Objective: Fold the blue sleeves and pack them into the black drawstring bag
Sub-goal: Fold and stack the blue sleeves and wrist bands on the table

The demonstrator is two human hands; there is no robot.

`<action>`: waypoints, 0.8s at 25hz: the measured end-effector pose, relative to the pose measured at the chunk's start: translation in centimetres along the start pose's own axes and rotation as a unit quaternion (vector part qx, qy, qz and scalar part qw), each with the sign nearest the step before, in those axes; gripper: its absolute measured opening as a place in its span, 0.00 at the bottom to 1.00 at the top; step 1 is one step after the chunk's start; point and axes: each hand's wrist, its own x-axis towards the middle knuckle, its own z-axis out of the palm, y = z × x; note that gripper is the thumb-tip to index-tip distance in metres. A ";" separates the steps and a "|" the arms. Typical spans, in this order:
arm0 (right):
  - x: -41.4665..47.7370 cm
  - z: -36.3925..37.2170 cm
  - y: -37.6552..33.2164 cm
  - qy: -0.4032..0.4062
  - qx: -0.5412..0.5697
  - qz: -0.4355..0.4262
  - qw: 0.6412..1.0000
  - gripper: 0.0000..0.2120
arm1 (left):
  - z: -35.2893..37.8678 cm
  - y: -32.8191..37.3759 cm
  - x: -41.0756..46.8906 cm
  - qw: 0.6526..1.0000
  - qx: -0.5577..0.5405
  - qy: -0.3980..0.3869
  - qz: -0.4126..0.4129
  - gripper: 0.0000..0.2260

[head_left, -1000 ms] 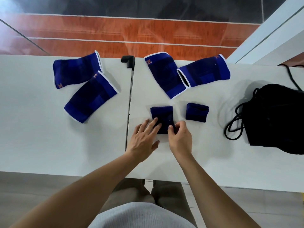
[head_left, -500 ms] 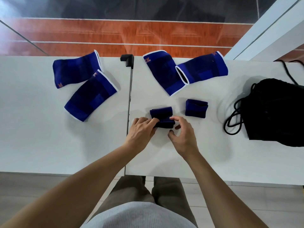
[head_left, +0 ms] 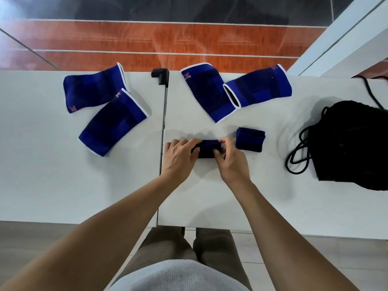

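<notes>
A small dark blue sleeve [head_left: 208, 148], folded into a narrow roll, lies on the white table [head_left: 210, 202]. My left hand [head_left: 180, 159] grips its left end and my right hand [head_left: 230, 160] pinches its right end. A second small folded blue sleeve [head_left: 250, 140] sits just to the right, untouched. Several larger blue sleeves with white trim lie flat: two at the back left [head_left: 92, 90] [head_left: 113, 122] and two at the back centre [head_left: 206, 91] [head_left: 260, 88]. The black drawstring bag [head_left: 352, 143] lies at the right with its cords [head_left: 298, 152] looped toward me.
A seam [head_left: 162, 131] divides two white tabletops, with a black clamp [head_left: 160, 76] at its far end. A black cable [head_left: 371, 91] runs off the back right. Beyond the table lies red and dark floor; a white ledge rises at the right.
The small sleeve lay flat under my fingers a second ago. Both hands have since folded it over into a narrower roll and now hold its ends.
</notes>
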 end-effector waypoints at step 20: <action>-2.6 1.8 -0.3 0.015 -0.256 -0.119 0.959 0.25 | 1.7 -0.4 3.3 0.994 0.055 0.047 0.082 0.09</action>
